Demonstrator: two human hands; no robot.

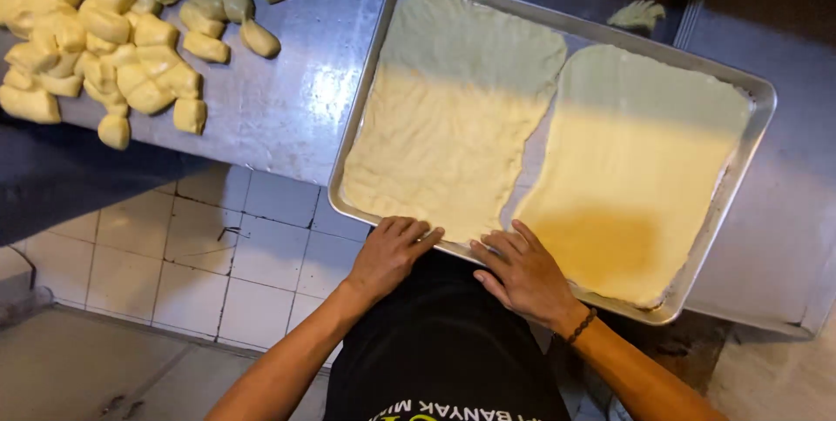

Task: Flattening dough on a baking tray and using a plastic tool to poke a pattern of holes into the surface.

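Hands: left (389, 253) and right (522, 275) lie flat, fingers spread, gripping nothing, on the tray's near rim.
Tray (366, 81): on the table (279, 99), holding two dough sheets (453, 116).
Dough lumps (104, 38): left of tray.

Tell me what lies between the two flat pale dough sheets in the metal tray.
Only a narrow strip of bare tray separates the left dough sheet from the right dough sheet, seen in the head view.

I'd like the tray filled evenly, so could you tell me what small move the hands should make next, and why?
Probably press the left dough sheet outward toward the right sheet. Both hands, left and right, rest flat at its near edge by the tray rim, and a bare metal strip shows between the sheets.
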